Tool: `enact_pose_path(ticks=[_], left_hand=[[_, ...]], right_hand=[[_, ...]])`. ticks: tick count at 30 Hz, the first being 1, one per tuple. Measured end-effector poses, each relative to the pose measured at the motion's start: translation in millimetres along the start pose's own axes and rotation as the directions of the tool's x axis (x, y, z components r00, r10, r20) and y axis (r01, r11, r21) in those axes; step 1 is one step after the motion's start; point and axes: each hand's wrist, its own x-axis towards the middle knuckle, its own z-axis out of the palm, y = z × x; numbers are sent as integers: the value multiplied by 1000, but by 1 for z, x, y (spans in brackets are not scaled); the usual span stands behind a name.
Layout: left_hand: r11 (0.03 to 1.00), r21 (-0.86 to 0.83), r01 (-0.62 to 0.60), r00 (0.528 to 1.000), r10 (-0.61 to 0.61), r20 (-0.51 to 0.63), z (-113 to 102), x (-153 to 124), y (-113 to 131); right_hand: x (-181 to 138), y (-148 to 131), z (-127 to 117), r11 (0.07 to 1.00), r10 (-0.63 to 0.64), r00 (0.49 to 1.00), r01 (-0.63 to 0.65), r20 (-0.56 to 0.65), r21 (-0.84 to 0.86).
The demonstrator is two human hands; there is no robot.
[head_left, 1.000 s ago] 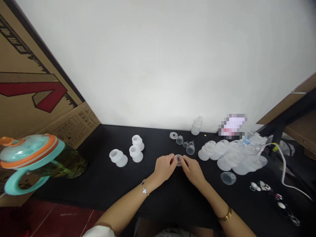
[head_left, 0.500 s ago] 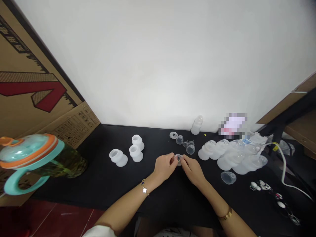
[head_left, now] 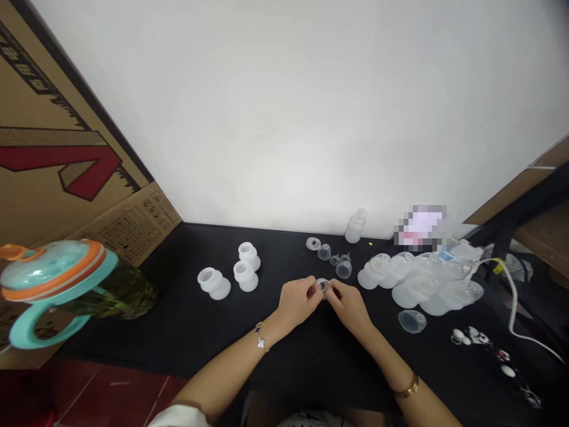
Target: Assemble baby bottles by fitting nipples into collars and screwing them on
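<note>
Black tabletop: clear cap between 3 white cups and domes

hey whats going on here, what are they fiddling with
A person is holding a clear part between the fingers of both hands, the left hand and the right hand, over a black table. A few loose parts of the same sort lie just behind the hands. Three white pieces stand to the left, and a pile of clear cups sits to the right, with one cup lying apart from it.
</note>
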Motion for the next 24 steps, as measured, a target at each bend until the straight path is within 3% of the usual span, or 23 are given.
enact_pose_path(ticks=[14, 24], left_hand=[[998, -69, -14, 1000, 13, -11, -3, -4, 5], [997, -67, 48, 999, -48, 5, -1, -1, 3]], right_hand=[[-1, -4, -4, 1000, 13, 1000, -13, 25, 7], [0, -3, -2, 1000, 5, 1000, -5, -9, 2]])
